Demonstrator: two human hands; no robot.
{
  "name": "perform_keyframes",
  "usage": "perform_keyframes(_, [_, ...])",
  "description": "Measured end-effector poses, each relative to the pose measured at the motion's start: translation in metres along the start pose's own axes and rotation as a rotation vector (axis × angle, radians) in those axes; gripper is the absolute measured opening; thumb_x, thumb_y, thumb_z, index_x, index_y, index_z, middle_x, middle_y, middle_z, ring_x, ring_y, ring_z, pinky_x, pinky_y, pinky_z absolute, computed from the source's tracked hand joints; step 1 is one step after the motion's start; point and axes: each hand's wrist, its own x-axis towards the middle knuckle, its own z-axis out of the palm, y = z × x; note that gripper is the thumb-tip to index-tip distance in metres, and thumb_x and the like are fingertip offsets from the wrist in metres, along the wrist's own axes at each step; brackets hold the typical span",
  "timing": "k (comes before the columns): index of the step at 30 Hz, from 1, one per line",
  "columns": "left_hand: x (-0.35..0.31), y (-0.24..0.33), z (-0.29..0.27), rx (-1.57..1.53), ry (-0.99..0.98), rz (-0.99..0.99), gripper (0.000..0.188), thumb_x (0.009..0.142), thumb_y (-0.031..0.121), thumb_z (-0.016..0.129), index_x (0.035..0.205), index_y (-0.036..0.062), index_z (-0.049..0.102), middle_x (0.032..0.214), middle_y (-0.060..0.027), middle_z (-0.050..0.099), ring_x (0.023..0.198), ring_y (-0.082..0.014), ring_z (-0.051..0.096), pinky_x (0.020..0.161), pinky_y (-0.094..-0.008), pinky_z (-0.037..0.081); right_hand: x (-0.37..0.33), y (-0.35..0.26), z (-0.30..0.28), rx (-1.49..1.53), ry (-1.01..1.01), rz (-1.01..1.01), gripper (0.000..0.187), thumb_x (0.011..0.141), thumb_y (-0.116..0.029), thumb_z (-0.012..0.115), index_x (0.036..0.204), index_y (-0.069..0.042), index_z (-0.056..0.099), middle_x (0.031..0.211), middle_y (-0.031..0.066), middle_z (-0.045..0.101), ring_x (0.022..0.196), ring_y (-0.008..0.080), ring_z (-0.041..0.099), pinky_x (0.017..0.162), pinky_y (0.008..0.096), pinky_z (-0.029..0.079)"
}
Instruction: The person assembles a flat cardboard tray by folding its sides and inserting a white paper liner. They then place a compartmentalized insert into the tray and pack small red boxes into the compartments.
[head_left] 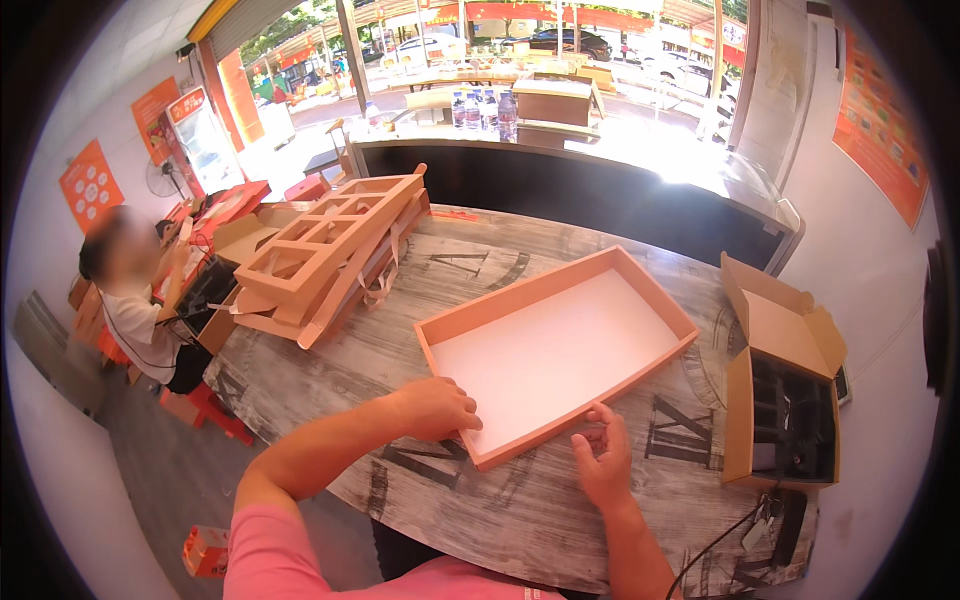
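Left hand (437, 408) touches tray (560, 350) between cardboard stack (350, 240) and open box (738, 420).

Through the head camera I saw a brown, shallow rectangular cardboard tray (650, 295), matt along its walls, with a smooth white paper-like base (560, 345), and a brown stack of windowed cardboard frames (345, 245) in similarly dull board. The grey, curved-edge table (490, 520) bore a streaked wood-grain top, real or printed I could not tell, and the brown open-lidded cardboard box (738, 420) looked plain and matt around a black lining (790, 415) I could not identify. Beyond, clear plastic bottles (489, 112) shone, while the pink sleeve (270, 555) looked like matt cloth.
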Motion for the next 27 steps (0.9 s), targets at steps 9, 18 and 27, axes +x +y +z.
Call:
perform_keyframes(9, [0.053,0.047,0.015,0.059,0.298,0.106,0.024,0.092,0.016,0.066,0.114,0.0172,0.073,0.103,-0.0033,0.07,0.102,-0.0246,0.071,0.092,-0.0395,0.056,0.004,0.009,-0.003,0.339,0.211,0.194,0.076,0.104,-0.015,0.07,0.167,-0.001,0.028,0.155,0.0161,0.049,0.127,0.022,0.061,0.102,0.0359,0.055])
perform_keyframes(18, [0.097,0.081,0.047,-0.106,0.554,0.083,0.022,0.089,0.019,0.068,0.11,0.0131,0.07,0.112,-0.0072,0.063,0.107,-0.0279,0.065,0.09,-0.0414,0.055,0.005,-0.008,-0.009,0.365,0.194,0.061,0.089,0.099,-0.012,0.072,0.169,0.002,0.019,0.159,0.0176,0.046,0.143,0.0247,0.05,0.117,0.0402,0.044])
perform_keyframes(27, [0.094,0.073,0.015,-0.249,0.361,-0.138,0.037,0.089,0.041,0.077,0.101,0.0063,0.074,0.105,-0.013,0.069,0.106,-0.0353,0.066,0.093,-0.0476,0.051,-0.002,-0.001,-0.005,0.058,0.082,-0.18,0.102,0.087,-0.014,0.087,0.164,0.007,0.024,0.147,0.0168,0.056,0.129,0.0264,0.063,0.109,0.041,0.052])
